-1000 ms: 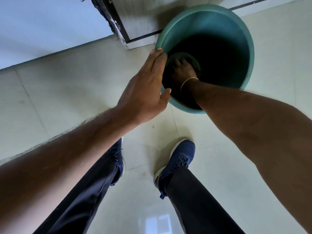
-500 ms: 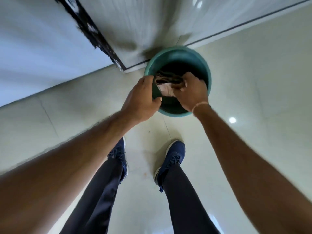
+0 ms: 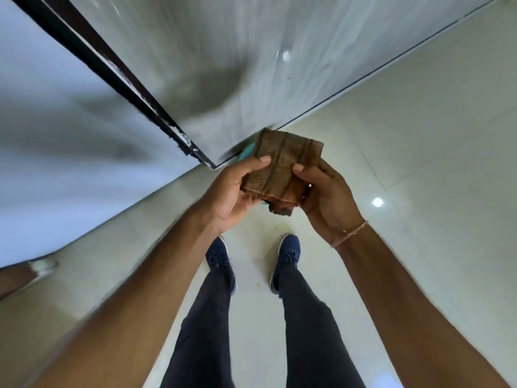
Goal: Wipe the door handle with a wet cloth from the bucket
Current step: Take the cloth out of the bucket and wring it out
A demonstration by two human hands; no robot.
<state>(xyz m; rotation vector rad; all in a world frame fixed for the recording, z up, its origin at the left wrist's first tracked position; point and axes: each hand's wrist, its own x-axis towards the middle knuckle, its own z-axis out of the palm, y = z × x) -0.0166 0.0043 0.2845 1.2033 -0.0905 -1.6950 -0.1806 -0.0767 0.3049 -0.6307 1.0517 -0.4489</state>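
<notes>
A person standing on a pale tiled floor holds a folded brown cloth in both hands at the centre of the frame. The left hand grips the cloth's left edge, thumb pressed on top; the right hand, a thin thread band at its wrist, clasps the right edge, fingers closed around it. A sliver of the teal bucket shows just behind the cloth, mostly hidden by it. A grey door with a dark edge fills the upper frame, blurred. Dark trousers and blue shoes occupy the lower centre. The door handle is out of view.
</notes>
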